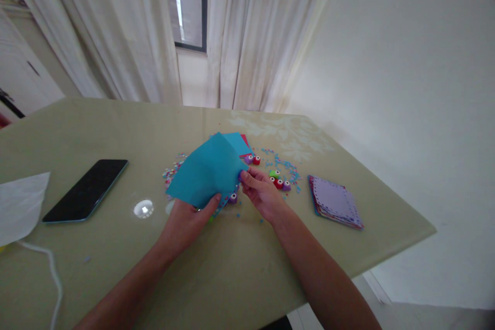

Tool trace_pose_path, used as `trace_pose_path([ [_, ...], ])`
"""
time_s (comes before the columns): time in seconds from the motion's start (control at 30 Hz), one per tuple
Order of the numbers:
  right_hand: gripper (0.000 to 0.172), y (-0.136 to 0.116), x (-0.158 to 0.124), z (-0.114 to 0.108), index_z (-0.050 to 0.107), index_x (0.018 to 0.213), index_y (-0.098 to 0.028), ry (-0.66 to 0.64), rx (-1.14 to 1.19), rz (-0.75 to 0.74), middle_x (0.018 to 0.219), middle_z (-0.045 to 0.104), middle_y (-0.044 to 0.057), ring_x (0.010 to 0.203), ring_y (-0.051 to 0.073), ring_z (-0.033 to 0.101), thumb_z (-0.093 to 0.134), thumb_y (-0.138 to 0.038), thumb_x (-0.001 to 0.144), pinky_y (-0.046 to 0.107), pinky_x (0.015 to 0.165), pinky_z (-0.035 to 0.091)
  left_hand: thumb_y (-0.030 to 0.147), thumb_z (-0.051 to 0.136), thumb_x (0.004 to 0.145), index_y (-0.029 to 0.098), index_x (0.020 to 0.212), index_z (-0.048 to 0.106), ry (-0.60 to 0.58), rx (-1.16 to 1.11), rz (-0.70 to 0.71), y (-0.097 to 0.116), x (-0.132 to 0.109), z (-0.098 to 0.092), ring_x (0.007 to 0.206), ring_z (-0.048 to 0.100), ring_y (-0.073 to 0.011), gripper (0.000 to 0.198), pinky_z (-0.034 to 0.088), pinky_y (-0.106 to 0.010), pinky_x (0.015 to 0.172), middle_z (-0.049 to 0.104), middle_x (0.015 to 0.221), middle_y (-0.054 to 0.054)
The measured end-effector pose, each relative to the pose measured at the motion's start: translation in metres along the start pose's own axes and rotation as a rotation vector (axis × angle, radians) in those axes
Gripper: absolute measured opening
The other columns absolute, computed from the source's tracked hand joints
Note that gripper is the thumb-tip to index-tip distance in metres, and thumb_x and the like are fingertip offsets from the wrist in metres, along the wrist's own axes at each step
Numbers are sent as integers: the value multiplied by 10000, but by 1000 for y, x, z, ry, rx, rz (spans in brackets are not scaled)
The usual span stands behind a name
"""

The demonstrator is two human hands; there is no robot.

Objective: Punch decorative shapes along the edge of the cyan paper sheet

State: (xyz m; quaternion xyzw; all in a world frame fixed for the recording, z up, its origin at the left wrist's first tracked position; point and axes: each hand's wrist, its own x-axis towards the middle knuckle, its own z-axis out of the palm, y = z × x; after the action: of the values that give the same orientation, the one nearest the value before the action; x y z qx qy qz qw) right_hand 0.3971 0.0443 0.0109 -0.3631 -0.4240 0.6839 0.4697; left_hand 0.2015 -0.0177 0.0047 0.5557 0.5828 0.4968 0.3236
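Note:
My left hand [189,219] pinches the lower edge of a blue paper sheet [207,172], held tilted above the table. My right hand [261,191] is closed at the sheet's right edge, fingers around a small purple punch [240,176] that is mostly hidden. Another purple punch [232,198] lies under the sheet between my hands. More small punches, green [274,173], red [279,183] and purple [286,185], lie just right of my right hand. Paper confetti [288,166] is scattered around them.
A stack of punched paper squares [335,201] lies at the right. Blue and red sheets [242,143] lie behind the held one. A black phone [87,190] lies at the left, with white paper [19,206] and a white cord [52,268] beyond. The table edge [386,255] runs near right.

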Motion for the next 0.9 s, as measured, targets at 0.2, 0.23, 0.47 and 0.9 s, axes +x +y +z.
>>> trace_pose_path([
  [0.2,500,2,0,5,701,845,-228,13,35,-35,765,626,-33,662,123,512,1019,-552,637,265,635,434,575,732,805,283,949,795,25,9,-7,4,0,-3,1136,782,-379,332,599,-549,1077,854,1019,-84],
  [0.23,485,1,1,3,709,873,-232,37,35,-62,797,651,-28,678,124,533,1012,-536,647,263,643,441,568,740,806,283,919,789,38,10,-11,4,0,-4,1096,790,-377,310,626,-536,1029,848,945,-75],
  [0.47,237,-13,6,-32,815,1032,-251,155,-751,-343,927,732,26,815,198,621,820,-294,798,362,815,500,553,774,814,260,796,749,103,23,-96,-4,-2,-5,844,798,-341,294,667,-404,666,758,662,-44],
  [0.9,378,-2,9,-41,748,1314,-226,32,-1192,-349,1247,781,104,992,235,717,617,-223,959,419,963,563,595,760,793,219,874,771,141,-113,-235,-1,1,-7,637,774,-311,385,603,-367,504,811,741,-87],
])
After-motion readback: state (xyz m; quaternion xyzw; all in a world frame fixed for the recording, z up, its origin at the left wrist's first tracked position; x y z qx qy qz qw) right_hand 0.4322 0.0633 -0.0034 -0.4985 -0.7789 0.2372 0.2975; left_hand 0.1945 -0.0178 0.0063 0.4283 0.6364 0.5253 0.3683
